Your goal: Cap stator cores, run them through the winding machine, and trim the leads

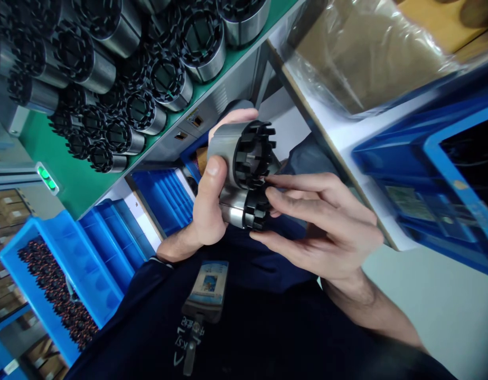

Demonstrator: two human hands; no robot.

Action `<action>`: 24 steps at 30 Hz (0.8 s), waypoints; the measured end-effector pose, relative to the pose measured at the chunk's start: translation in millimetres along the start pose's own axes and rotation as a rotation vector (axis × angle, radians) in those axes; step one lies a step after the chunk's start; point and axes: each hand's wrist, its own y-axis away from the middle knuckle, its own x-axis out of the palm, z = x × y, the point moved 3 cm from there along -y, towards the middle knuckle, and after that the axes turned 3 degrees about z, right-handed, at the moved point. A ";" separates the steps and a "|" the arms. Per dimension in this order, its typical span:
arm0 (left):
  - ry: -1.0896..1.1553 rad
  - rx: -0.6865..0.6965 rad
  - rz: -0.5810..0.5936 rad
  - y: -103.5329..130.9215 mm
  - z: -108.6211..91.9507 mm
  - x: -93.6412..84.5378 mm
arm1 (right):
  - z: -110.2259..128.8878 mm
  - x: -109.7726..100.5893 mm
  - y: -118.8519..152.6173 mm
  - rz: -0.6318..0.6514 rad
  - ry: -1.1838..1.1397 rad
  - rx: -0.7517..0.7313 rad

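My left hand (210, 203) is wrapped round a metal part (228, 142) made of two joined cylinders, a large one above a small one. Black toothed rings line the right-hand ends of both; the larger ring (254, 153) has long prongs, and the smaller ring (257, 210) sits just below it. The fingertips of my right hand (323, 221) touch the smaller ring, thumb beneath and fingers above. Whether a separate small piece lies between those fingers is hidden.
Many similar metal parts stand on a green-topped bench (65, 158) at the upper left. Blue bins (97, 248) are at the lower left, one holding small black-and-copper pieces. A plastic-wrapped box (358, 53) and a blue crate (410, 153) are at the right.
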 end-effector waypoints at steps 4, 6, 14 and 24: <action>-0.015 0.026 -0.003 1.6 -1.8 0.8 | -0.8 -2.9 -0.2 0.009 0.026 -0.010; -0.008 0.028 0.020 2.4 -1.5 1.7 | -1.2 -4.0 0.5 -0.022 0.013 -0.008; -0.079 -0.069 -0.194 6.7 5.4 9.7 | 1.9 9.3 5.1 0.023 0.216 -0.057; 0.013 -0.071 -0.118 30.4 0.3 -4.8 | -21.4 -8.4 7.4 -0.124 0.101 -0.084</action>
